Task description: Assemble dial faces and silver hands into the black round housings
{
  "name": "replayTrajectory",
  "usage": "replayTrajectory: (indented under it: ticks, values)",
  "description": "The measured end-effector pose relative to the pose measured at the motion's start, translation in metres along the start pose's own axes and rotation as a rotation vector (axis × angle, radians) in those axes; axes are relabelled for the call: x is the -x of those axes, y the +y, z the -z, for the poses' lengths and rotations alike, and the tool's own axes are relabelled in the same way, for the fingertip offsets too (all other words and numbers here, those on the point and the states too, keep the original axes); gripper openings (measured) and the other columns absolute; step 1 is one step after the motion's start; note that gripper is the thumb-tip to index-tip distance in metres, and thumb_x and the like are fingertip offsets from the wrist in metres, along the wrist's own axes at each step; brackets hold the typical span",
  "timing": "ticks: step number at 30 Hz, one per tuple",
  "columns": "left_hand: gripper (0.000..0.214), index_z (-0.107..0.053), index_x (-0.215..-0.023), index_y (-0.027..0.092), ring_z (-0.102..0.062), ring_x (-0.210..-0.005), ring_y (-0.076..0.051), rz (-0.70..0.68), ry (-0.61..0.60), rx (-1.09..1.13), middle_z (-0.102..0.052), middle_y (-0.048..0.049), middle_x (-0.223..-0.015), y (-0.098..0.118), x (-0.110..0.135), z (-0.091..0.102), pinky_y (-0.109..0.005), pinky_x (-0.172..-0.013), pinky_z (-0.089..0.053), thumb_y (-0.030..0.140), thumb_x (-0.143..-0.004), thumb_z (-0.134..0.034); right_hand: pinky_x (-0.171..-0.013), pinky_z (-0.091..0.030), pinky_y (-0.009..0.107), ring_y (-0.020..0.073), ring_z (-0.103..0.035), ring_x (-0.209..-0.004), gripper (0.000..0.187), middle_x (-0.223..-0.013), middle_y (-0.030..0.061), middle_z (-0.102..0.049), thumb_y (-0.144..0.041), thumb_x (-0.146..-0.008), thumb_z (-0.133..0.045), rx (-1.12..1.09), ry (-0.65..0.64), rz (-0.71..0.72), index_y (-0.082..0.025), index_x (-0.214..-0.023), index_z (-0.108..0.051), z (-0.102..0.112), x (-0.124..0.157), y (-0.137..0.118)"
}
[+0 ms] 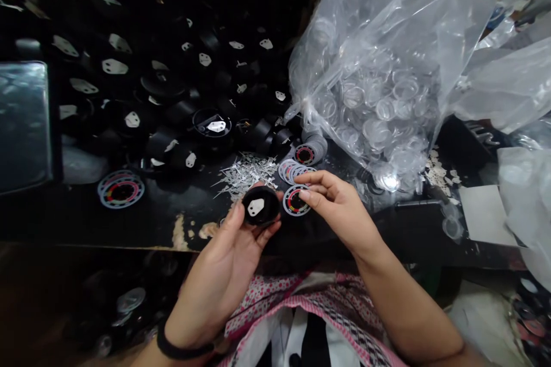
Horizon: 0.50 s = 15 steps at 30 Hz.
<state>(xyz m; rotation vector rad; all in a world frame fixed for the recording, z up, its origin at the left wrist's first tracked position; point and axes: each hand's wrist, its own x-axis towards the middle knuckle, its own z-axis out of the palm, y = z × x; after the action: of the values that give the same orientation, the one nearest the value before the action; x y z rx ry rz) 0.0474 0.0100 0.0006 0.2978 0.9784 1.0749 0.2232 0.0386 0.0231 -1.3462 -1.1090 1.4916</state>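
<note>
My left hand (232, 255) is closed around a black round gauge case (270, 209), its open face turned up toward me. Inside the case sits a small white plate (256, 207) with holes. To the right, my right hand (342, 203) pinches a printed gauge dial (293, 202) by its right edge, between thumb and fingers. The dial is dark in the middle with a red, yellow and pale scale ring, and is apart from the case's rim or just beside it. Behind both hands lie a pile of thin silvery pointers (247, 172) and a fanned stack of dials (310, 151).
Many black gauge cases (172, 146) crowd the back left. A clear plastic bag (379, 86) full of transparent round covers stands back right. More dials (121, 189) lie left, near a dark rectangular panel (23, 126). A white card (486, 215) lies right on the black table (150, 229).
</note>
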Motion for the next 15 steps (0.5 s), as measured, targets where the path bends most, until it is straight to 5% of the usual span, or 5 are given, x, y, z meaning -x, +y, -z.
replayTrajectory:
  ticks: [7,11,15]
  values:
    - [0.027,-0.074,-0.109,0.026,-0.069,-0.111,-0.024,0.044,-0.013,-0.034,-0.074,-0.0035,-0.122,-0.006,0.003,-0.006,-0.037,-0.094,-0.059,0.039,-0.086,-0.069,-0.074,-0.053,0.029,0.0147,-0.066,-0.079,0.004,-0.083,-0.0011,-0.071,-0.026,-0.085,-0.068,0.211,0.111,0.134,-0.024,-0.087,-0.068,-0.01,0.01,-0.012]
    - [0.036,-0.072,-0.117,0.03,-0.059,-0.128,-0.027,0.014,0.013,-0.096,-0.066,-0.0015,-0.137,-0.012,0.005,-0.005,-0.035,-0.096,-0.058,0.041,-0.083,-0.073,-0.069,-0.049,0.027,0.0133,-0.061,-0.073,0.006,-0.078,-0.0025,-0.066,-0.022,-0.086,-0.067,0.388,0.098,0.211,-0.024,-0.082,-0.063,-0.02,0.012,-0.014]
    - [0.035,-0.07,-0.123,0.035,-0.054,-0.134,-0.024,-0.014,-0.081,-0.166,-0.061,0.0022,-0.144,-0.016,0.006,0.002,-0.03,-0.102,-0.053,0.039,-0.088,-0.07,-0.063,-0.046,0.026,0.0118,-0.058,-0.067,0.01,-0.076,-0.0036,-0.062,-0.025,-0.087,-0.066,0.4,0.029,0.107,-0.023,-0.082,-0.058,-0.019,0.009,-0.012]
